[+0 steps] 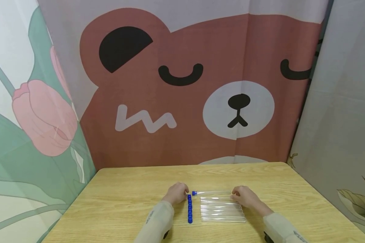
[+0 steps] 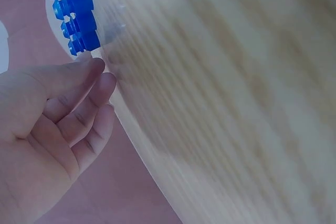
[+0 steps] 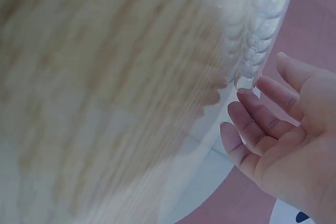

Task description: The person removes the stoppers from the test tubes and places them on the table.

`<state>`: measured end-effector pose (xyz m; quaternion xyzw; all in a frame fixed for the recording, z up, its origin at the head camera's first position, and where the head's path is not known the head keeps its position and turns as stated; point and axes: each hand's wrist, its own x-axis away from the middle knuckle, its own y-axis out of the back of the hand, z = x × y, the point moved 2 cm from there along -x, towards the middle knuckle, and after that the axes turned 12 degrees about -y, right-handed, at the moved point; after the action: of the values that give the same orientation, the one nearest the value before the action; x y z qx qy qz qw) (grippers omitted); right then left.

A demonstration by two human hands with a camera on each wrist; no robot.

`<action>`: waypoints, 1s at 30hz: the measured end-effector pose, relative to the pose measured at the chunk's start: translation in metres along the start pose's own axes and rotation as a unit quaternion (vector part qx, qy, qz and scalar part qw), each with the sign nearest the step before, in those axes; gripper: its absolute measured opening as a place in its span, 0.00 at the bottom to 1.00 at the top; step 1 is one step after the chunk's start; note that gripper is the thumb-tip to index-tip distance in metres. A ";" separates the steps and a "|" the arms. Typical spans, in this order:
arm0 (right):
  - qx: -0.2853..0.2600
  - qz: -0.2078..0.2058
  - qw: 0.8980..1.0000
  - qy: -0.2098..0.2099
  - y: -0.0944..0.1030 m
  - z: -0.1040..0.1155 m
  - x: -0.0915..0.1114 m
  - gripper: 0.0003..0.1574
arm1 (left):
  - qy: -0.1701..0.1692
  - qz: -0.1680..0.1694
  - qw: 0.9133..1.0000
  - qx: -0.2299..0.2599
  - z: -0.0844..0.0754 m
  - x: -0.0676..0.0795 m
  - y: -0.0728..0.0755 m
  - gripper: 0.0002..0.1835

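Observation:
Several clear tubes (image 1: 222, 210) lie side by side on the wooden table, their ends stacked in a line in the right wrist view. Above them, in the head view, one tube (image 1: 213, 193) has a blue cap (image 1: 194, 193) at its left end. My right hand (image 1: 244, 196) is at that tube's right end, fingers loosely bent, a fingertip right at a rounded tube end (image 3: 244, 83). To the left of the tubes runs a column of blue caps (image 1: 190, 209). My left hand (image 1: 176, 193) is beside its far end, thumb and fingers loosely curled close to the last cap (image 2: 90, 40).
The light wooden table (image 1: 134, 182) ends at a curtain with a bear print (image 1: 188, 145). A floral curtain (image 1: 33, 162) hangs on the left, and a pale one (image 1: 337, 118) on the right.

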<state>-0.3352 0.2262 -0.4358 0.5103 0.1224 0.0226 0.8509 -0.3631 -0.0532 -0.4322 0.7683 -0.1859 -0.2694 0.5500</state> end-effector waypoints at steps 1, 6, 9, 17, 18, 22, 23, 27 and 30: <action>-0.007 0.001 1.000 0.000 0.001 0.000 0.000 0.09 | -0.004 -0.002 1.000 -0.003 0.000 0.001 0.000 0.08; -0.037 0.001 0.999 0.010 0.004 0.001 0.001 0.09 | -0.012 -0.008 1.000 -0.007 -0.001 0.005 0.004 0.08; -0.044 -0.004 0.999 0.013 0.005 0.002 -0.001 0.07 | -0.013 -0.010 1.000 -0.002 -0.002 0.005 0.006 0.07; -0.035 -0.013 0.999 0.015 0.005 0.009 -0.002 0.06 | -0.007 -0.010 1.000 0.022 -0.008 0.005 0.011 0.06; -0.033 -0.014 0.999 0.015 0.005 0.010 -0.002 0.06 | -0.009 -0.011 1.000 0.022 -0.009 0.005 0.011 0.06; -0.025 -0.017 1.000 0.007 0.006 0.014 -0.003 0.06 | -0.021 -0.020 0.999 0.014 -0.010 0.007 0.010 0.06; -0.023 -0.018 1.000 0.004 0.006 0.015 -0.004 0.06 | -0.022 -0.020 0.999 0.013 -0.010 0.008 0.010 0.06; -0.007 -0.024 1.000 -0.004 0.007 0.018 -0.008 0.06 | -0.021 -0.021 0.999 0.013 -0.011 0.010 0.009 0.05; 0.009 -0.027 1.000 0.001 0.006 0.019 -0.013 0.06 | -0.022 -0.021 0.999 0.012 -0.011 0.012 0.009 0.05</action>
<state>-0.3427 0.2101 -0.4197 0.5146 0.1374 -0.0012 0.8463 -0.3463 -0.0552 -0.4231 0.7725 -0.1849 -0.2952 0.5309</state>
